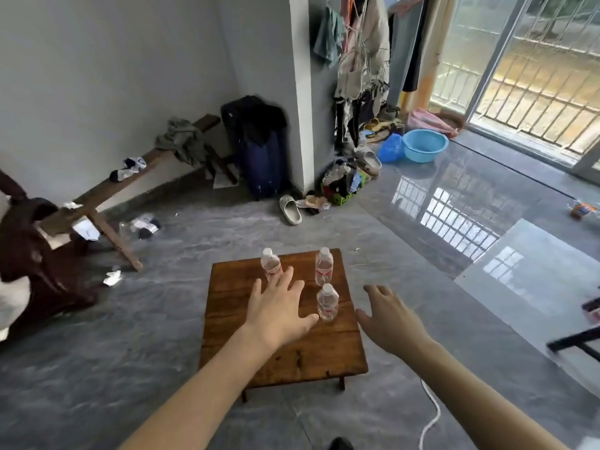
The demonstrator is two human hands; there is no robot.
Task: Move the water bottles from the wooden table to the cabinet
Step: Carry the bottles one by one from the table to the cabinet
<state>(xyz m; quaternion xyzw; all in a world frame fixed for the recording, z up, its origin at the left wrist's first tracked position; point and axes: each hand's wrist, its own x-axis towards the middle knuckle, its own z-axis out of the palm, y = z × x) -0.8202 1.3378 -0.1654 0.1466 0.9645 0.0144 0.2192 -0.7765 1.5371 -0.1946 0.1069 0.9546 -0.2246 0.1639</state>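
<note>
Grey tiled floor is carrying a low wooden desk (282, 345) | three water bottles (327, 302) are standing upright on its far half | left hand (279, 308) and right hand (388, 316) are hovering, each grip spread apart, holding nothing, likely reaching to grasp | cabinet not showing.

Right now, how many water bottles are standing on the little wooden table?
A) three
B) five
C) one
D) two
A: three clear bottles stand upright on the wooden table, a far left bottle, a far right bottle and a near bottle; the left hand and right hand reach towards them, open and holding nothing.
</note>
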